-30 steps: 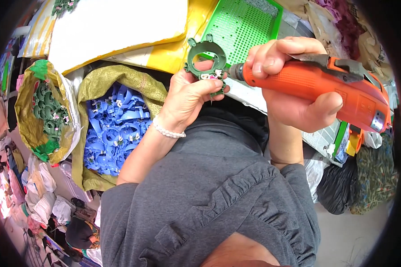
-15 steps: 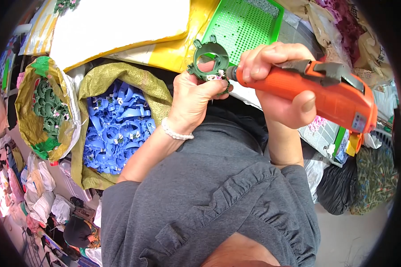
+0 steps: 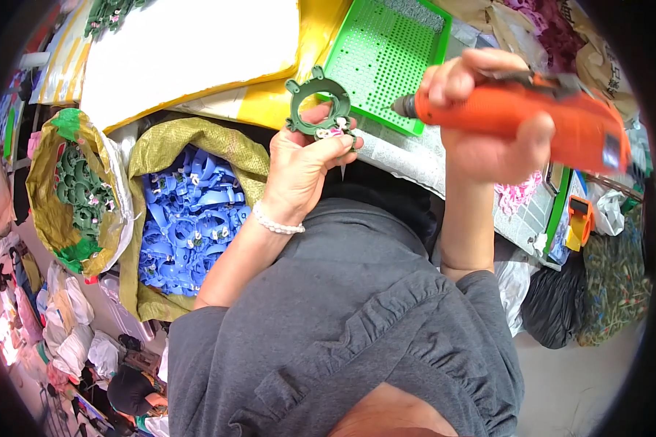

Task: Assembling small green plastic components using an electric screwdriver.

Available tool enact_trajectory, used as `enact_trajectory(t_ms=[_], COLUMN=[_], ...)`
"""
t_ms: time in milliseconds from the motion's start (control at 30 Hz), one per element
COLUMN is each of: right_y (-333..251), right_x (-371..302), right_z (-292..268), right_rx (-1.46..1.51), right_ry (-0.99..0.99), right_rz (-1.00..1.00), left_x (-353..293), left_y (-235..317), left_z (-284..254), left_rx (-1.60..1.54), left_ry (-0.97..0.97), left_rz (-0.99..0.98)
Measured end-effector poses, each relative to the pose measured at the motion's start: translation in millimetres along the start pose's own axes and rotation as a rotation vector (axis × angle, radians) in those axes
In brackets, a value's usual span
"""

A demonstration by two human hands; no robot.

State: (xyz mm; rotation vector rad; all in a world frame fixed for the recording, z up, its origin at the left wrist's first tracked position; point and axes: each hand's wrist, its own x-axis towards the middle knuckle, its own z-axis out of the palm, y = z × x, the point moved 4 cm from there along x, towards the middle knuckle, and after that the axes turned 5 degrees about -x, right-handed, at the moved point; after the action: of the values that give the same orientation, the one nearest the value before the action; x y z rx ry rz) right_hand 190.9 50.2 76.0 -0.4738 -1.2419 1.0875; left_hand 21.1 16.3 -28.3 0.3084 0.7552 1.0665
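My left hand [image 3: 299, 171], with a white beaded bracelet at its wrist, pinches a dark green ring-shaped plastic part [image 3: 296, 111] between thumb and fingers. Small pink and white pieces sit on the part's lower side, beside my thumb. My right hand [image 3: 479, 151] is wrapped round an orange electric screwdriver [image 3: 492, 109], somewhat blurred. Its tip points left, apart from the green part, above the near end of a bright green perforated tray [image 3: 375, 62]. Small grey screws, it seems, are heaped at the tray's far end.
Left of my arm, a woven sack [image 3: 197, 127] holds several blue plastic parts [image 3: 189, 226]. A smaller sack [image 3: 40, 182] beside it contains green parts [image 3: 84, 182]. Pink pieces [image 3: 517, 195] lie on a grey surface at right, near a black bag [image 3: 554, 306]. White-and-yellow packaging [image 3: 197, 58] covers the far left.
The screwdriver has pulled away from the green part, up and to the right with my right hand. My left hand has shifted slightly left, still holding the part.
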Motion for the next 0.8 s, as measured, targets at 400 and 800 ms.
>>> enact_trajectory(t_ms=[400,800], right_y=[64.3,68.0], right_x=[5.6,7.6], right_z=[-36.7,-37.6], right_rx=[-0.138,-0.167], right_ry=[0.257,0.29], right_rz=[0.071,0.093], left_x=[-1.5,-0.2], left_y=[3.6,0.7], left_z=[2.6,0.8], left_rx=[-0.016,0.017], left_ry=[-0.071,-0.075], left_rz=[-0.054,-0.07])
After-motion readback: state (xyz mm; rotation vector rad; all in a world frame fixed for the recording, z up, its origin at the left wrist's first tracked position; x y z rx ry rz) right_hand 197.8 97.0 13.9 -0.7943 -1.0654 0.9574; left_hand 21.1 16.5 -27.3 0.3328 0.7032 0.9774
